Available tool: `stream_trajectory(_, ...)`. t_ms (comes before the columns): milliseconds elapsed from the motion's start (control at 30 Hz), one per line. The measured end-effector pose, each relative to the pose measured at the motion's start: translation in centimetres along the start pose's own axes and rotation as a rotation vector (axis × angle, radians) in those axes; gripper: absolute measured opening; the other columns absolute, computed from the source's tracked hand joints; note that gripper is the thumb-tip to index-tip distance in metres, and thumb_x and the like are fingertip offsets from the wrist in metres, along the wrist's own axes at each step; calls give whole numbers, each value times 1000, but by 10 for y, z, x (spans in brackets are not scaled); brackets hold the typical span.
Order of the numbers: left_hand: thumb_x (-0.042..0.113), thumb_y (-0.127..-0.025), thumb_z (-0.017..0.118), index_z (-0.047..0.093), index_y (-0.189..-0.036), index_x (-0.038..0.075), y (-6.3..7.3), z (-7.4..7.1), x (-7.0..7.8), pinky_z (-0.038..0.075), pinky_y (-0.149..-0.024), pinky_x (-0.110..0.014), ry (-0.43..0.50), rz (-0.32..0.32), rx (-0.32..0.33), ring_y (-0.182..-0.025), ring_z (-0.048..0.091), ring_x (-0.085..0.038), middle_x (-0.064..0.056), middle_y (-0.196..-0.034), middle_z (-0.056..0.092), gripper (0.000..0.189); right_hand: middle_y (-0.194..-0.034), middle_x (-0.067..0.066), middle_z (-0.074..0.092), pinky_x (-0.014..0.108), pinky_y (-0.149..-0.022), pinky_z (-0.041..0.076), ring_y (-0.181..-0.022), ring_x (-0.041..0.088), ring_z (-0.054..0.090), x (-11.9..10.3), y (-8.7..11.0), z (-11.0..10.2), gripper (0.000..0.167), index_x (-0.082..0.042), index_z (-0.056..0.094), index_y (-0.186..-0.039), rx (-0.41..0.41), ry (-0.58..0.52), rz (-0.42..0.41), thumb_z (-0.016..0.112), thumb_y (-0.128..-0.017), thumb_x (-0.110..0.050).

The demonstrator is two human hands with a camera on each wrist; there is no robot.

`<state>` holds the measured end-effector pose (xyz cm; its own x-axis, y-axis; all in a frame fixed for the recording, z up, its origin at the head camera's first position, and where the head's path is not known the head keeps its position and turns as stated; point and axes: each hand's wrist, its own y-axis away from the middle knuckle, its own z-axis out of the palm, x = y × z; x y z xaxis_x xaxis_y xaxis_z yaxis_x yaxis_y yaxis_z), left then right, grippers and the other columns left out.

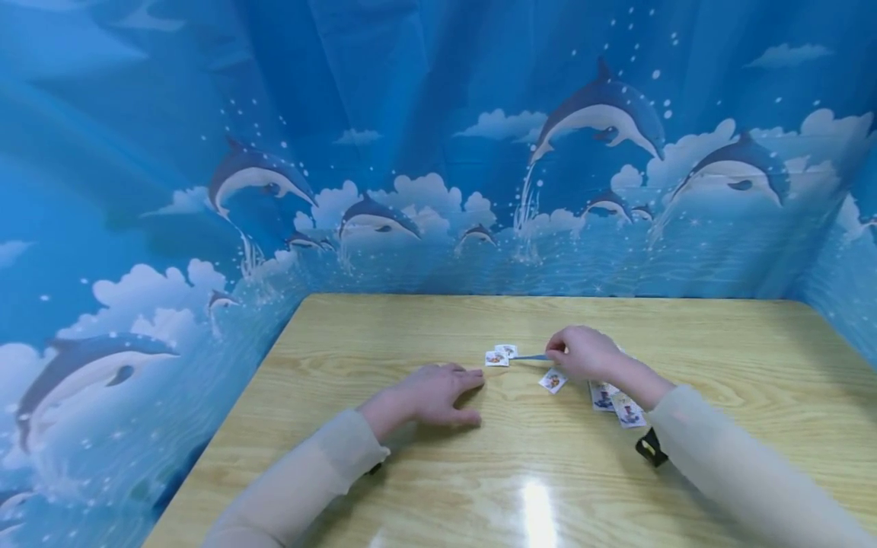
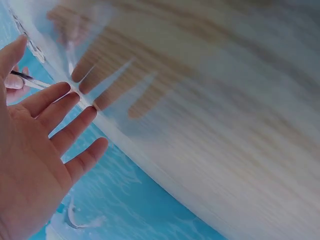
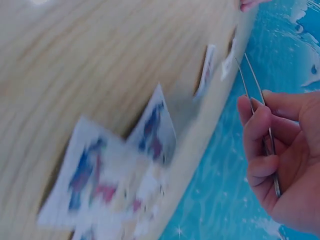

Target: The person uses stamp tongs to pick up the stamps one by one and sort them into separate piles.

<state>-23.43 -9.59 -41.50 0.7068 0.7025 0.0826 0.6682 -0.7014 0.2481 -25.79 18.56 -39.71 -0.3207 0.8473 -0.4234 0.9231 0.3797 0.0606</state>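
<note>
My right hand (image 1: 582,354) holds a pair of metal tweezers (image 3: 260,100) between thumb and fingers. In the right wrist view the tweezers' tips stand apart, with nothing visible between them. In the head view the tweezers point left toward two overlapping small picture cards (image 1: 496,358); contact is unclear. Another small card (image 1: 553,380) lies just below the right hand. Several larger picture cards (image 1: 628,411) lie partly hidden under the right wrist. My left hand (image 1: 438,392) is by the table, left of the cards, fingers spread and holding nothing; the left wrist view shows its reflection.
The glossy wood-grain table (image 1: 384,327) reflects a bright light near its front. A blue curtain (image 1: 411,114) printed with dolphins and clouds hangs behind and beside it. A black strap (image 1: 651,447) shows under the right wrist.
</note>
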Motion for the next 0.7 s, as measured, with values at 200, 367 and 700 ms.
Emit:
stream_trajectory(200,63,-93,48,35,-152,17,-5,-2,16,33,-110,-39,-30,85,-4,-136,39,-22,3,-154,35,76,-87,-1,67,38,-68,52,-75,13,60,11,22,-18,21,-2,71,-106,-15,-4,18,59,-97,-18)
stream_trajectory(367,63,-93,49,34,-152,16,-15,-3,33,33,-110,-37,-43,146,-8,-136,39,-22,2,-153,37,78,-89,0,68,38,-67,52,-75,12,59,23,39,-24,21,-2,71,-105,-28,9,24,60,-96,-17)
stream_trajectory(700,64,-92,49,34,-152,18,-41,-3,58,35,-108,-34,-127,212,-12,-135,40,-17,5,-153,36,77,-87,0,68,36,-62,50,-71,11,58,41,60,-22,17,-2,72,-100,3,38,-2,62,-95,-14)
